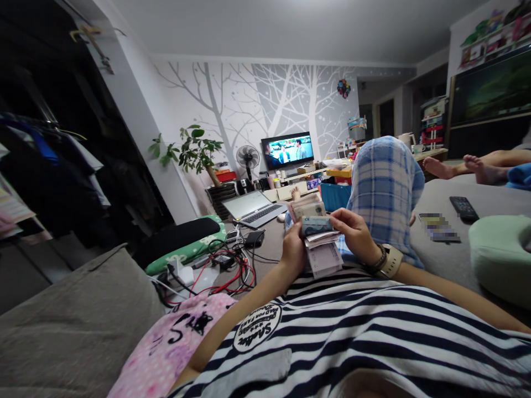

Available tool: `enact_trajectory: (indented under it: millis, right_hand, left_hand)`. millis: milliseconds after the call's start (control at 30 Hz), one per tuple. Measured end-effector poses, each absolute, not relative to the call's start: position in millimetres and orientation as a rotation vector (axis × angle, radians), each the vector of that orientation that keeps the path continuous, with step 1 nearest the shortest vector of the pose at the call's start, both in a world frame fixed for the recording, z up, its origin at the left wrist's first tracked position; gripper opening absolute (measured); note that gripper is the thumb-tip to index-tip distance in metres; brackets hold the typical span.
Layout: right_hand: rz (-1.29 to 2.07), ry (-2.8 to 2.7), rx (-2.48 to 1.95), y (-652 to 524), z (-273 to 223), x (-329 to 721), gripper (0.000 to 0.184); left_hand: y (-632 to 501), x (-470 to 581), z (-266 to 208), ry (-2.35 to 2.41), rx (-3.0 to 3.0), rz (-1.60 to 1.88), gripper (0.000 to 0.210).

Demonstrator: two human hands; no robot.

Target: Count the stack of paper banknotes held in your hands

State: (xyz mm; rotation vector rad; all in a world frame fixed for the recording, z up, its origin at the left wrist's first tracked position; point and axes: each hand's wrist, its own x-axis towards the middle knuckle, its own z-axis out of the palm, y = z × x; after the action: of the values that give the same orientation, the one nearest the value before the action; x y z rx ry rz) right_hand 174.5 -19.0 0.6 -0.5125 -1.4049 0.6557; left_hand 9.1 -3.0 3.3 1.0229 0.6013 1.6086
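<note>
A folded bundle of banknotes [325, 260] is gripped in my left hand [292, 247], above my striped shirt. Its lower ends hang down toward my belly, and pinkish and pale notes fan out at the top. Across the middle lies a bluish-green banknote [316, 224]. My right hand [357, 235], with a watch [391, 261] on the wrist, pinches that note's right edge between thumb and fingers. Some of my left fingers are hidden behind the bundle.
On the left are an open laptop [254, 209], tangled cables [232, 276] and a pink cloth [174, 348]. My raised knee [381, 193] stands behind my right hand. At right lie a remote [463, 208], a green neck pillow [498, 251] and another person's feet [440, 168].
</note>
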Motion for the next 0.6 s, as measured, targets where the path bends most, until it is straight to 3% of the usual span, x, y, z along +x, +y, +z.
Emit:
enact_trajectory:
  millis: [200, 600]
  right_hand:
    - [0.652, -1.429, -0.495, -20, 0, 174, 0.064]
    - [0.754, -1.292, -0.517, -6, -7, 172, 0.071]
  left_hand:
    - [-8, 12, 7, 0.554, 0.967, 1.487, 0.037]
    - [-15, 8, 8, 0.542, 1.043, 1.460, 0.039]
